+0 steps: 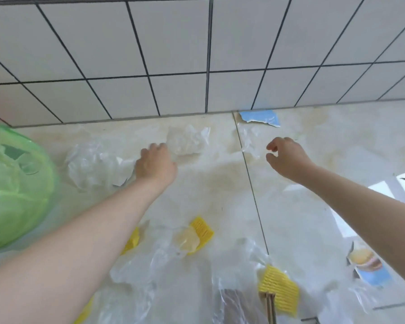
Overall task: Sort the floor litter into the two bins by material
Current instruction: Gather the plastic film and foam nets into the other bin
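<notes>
Litter lies scattered over the pale floor tiles. My left hand (156, 163) reaches forward, fingertips at the edge of a crumpled clear plastic wrap (188, 140) near the wall; whether it grips the wrap I cannot tell. Left of it lies a larger clear plastic bag (96, 166). My right hand (287, 157) hovers with fingers loosely curled and empty, just right of another clear plastic scrap (249, 141). A torn blue paper piece (261, 118) lies against the wall. A bin with a green liner (12, 190) stands at the left.
Nearer me lie yellow corrugated pieces (202, 230) (278, 288), more clear plastic film (150, 272), a brown cardboard strip (270, 305) and a printed paper scrap with a burger picture (367, 265). A white tiled wall (197, 54) closes the far side.
</notes>
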`<state>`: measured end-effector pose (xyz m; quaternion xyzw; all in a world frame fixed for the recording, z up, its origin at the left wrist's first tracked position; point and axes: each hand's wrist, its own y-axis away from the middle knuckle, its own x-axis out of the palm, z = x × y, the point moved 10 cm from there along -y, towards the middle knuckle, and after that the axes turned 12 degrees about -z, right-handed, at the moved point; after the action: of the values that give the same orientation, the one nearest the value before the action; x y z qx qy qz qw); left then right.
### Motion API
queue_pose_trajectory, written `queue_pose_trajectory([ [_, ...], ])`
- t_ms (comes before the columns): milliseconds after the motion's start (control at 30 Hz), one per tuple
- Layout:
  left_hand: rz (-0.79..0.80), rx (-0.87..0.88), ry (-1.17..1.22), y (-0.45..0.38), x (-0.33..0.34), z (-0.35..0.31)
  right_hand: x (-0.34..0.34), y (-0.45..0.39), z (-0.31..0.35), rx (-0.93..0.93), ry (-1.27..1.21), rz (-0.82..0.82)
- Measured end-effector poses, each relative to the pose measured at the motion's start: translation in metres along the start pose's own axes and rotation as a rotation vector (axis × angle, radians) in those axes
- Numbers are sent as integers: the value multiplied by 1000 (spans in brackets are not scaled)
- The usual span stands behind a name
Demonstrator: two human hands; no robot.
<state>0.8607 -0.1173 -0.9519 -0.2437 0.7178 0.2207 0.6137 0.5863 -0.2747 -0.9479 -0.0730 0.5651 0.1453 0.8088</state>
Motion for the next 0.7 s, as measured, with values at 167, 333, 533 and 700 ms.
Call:
queue_pose_trajectory([
  [167, -50, -219, -57, -3, 18, 76, 14, -41, 19, -92, 136, 38],
  [333, -59, -181, -47, 7, 33, 86, 15, -63, -10, -120, 273, 96],
  [533, -44, 14, -47, 20, 63, 81, 64, -89, -2, -84, 254, 210],
  [700, -115, 187, 10, 28, 51, 61, 51, -92, 15, -150, 347, 54],
])
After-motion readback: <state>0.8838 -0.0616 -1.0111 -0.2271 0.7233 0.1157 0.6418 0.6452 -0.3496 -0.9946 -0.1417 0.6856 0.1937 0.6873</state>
